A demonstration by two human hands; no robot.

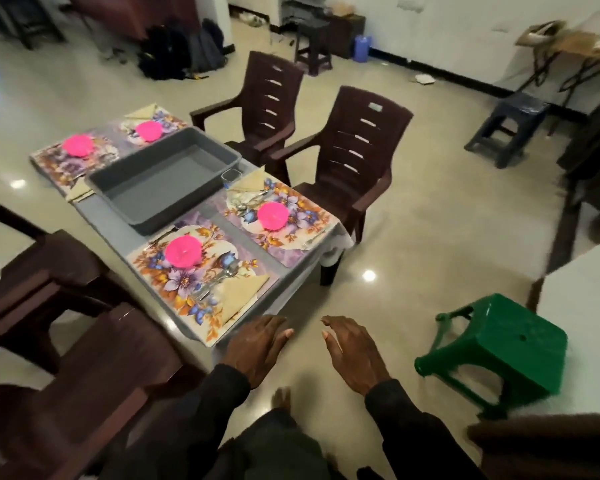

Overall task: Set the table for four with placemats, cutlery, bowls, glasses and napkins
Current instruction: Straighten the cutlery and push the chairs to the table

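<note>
1. Far-left mat (pixel 49 164) is lying on the counter (pixel 101 216) and carrying the far-left bowl (pixel 78 145). The far-left napkin (pixel 78 192) is sitting at its near corner. Any cutlery there is too blurred to tell.
2. Far mat (pixel 168 120) is carrying the far bowl (pixel 148 130), with the far napkin (pixel 142 112) at its far edge. No glass is showing.
3. Tray (pixel 174 174) is sitting mid-counter between the two pairs of mats, holding nothing.
4. Near mat (pixel 160 275) is carrying the near bowl (pixel 183 251), near cutlery (pixel 222 275) and near napkin (pixel 243 292).
5. Glass (pixel 230 177) is standing just beside the tray's right corner, at the head of the right mat. It is the only glass showing.
6. Left hand (pixel 257 348) is hovering just off the near counter end with its grip spread, holding nothing.
7. Right mat (pixel 291 220) is carrying the right bowl (pixel 273 216), right cutlery (pixel 248 202) and right napkin (pixel 252 181).
8. Right hand (pixel 354 351) is hovering over the floor, apart from the counter, with its grip spread and holding nothing.
9. Judgement: the person is probably checking the layout, with mats, bowls and napkins done. The next move is calling for three more glasses, to be brought from elsewhere since the tray is offering none.
</note>
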